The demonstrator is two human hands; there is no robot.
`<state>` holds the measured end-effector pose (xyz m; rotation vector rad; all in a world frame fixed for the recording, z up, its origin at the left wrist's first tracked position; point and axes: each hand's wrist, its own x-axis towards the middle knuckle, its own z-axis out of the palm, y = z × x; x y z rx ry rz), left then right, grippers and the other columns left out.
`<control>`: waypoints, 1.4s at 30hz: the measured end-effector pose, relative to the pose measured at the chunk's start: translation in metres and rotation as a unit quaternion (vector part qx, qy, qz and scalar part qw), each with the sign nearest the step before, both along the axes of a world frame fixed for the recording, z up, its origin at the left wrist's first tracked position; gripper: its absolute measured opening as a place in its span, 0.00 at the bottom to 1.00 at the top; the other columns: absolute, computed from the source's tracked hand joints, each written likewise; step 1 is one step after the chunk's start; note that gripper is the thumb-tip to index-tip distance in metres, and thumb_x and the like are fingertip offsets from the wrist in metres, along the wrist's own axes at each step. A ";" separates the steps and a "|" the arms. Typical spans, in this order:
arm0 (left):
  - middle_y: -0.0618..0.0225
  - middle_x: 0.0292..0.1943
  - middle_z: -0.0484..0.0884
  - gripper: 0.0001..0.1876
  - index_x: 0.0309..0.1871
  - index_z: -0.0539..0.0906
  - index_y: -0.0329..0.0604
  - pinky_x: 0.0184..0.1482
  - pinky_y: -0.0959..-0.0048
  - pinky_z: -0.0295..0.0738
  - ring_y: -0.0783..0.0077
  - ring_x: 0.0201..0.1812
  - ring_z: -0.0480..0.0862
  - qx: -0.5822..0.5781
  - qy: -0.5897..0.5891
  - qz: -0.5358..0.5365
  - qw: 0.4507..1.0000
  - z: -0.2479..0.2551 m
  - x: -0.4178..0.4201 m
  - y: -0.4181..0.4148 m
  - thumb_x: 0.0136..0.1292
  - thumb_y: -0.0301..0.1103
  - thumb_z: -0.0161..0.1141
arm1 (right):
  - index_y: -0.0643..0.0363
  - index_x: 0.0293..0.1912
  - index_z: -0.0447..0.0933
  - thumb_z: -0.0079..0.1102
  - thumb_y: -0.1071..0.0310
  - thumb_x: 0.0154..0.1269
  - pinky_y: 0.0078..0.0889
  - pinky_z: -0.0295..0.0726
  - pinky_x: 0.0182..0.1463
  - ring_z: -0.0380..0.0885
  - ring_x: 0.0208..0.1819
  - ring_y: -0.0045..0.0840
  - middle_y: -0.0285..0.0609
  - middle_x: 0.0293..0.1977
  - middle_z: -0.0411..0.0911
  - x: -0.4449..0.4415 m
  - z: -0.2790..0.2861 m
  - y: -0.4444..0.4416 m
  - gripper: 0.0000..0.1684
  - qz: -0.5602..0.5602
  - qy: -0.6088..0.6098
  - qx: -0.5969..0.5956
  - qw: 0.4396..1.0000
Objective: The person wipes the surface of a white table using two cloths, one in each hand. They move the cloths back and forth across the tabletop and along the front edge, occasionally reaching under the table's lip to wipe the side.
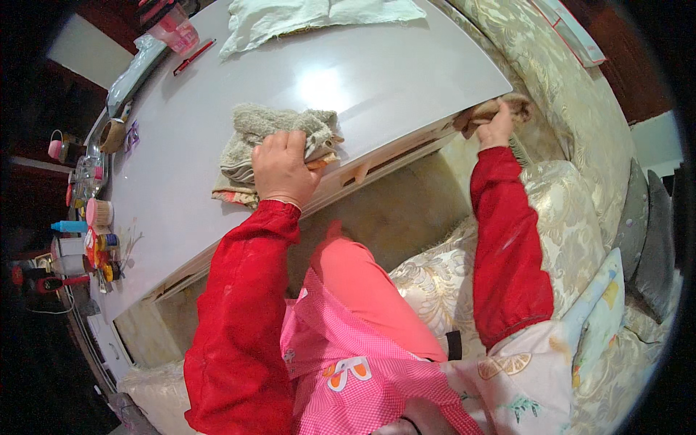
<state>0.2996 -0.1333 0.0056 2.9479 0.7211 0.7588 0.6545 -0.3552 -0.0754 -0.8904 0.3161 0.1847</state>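
Note:
A glossy white table (179, 179) spreads before me. My left hand (285, 166) is closed around the near side of a stack of folded cloths, with a grey-green towel (255, 122) on top and patterned cloth (231, 197) beneath. The stack rests near the table's front edge. At the table's right corner, my right hand (496, 128) grips a brown cloth (516, 106), which lies partly against the corner and side edge. Some fingers of that hand are hidden by the cloth.
White cloth (326, 13) lies at the far edge. A red pen (194, 57) and pink transparent jug (176, 32) are at the upper left. Toothpicks (99, 212) and small containers line the left side. A patterned sofa (571, 201) adjoins the right side.

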 end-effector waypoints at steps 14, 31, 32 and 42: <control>0.65 0.38 0.76 0.24 0.42 0.76 0.48 0.47 0.59 0.68 0.58 0.44 0.76 0.016 -0.004 0.004 1.000 -0.002 0.002 -0.001 0.41 0.40 0.73 | 0.60 0.35 0.78 0.51 0.65 0.69 0.29 0.75 0.43 0.76 0.37 0.19 0.31 0.35 0.78 -0.382 0.016 0.133 0.10 0.187 0.042 0.025 0.981; 0.66 0.37 0.76 0.26 0.41 0.77 0.48 0.47 0.61 0.67 0.61 0.45 0.76 0.016 0.010 0.012 1.000 -0.001 0.000 0.000 0.39 0.43 0.76 | 0.62 0.43 0.74 0.58 0.72 0.58 0.39 0.81 0.48 0.78 0.42 0.30 0.38 0.39 0.77 -0.104 -0.025 0.032 0.12 0.007 -0.051 0.006 0.999; 0.66 0.37 0.76 0.26 0.41 0.77 0.48 0.47 0.61 0.67 0.61 0.45 0.76 0.016 0.009 0.015 1.000 -0.001 -0.002 0.001 0.39 0.43 0.76 | 0.62 0.44 0.74 0.58 0.73 0.58 0.38 0.80 0.49 0.78 0.43 0.30 0.38 0.40 0.77 -0.100 -0.030 0.027 0.13 0.001 -0.067 -0.024 0.997; 0.65 0.37 0.76 0.27 0.41 0.76 0.47 0.48 0.61 0.67 0.59 0.44 0.76 0.017 0.005 0.005 1.000 -0.003 -0.001 0.000 0.36 0.41 0.77 | 0.57 0.43 0.75 0.57 0.68 0.59 0.36 0.79 0.44 0.77 0.38 0.33 0.41 0.37 0.78 -0.174 -0.188 0.043 0.11 0.177 0.110 -0.002 0.978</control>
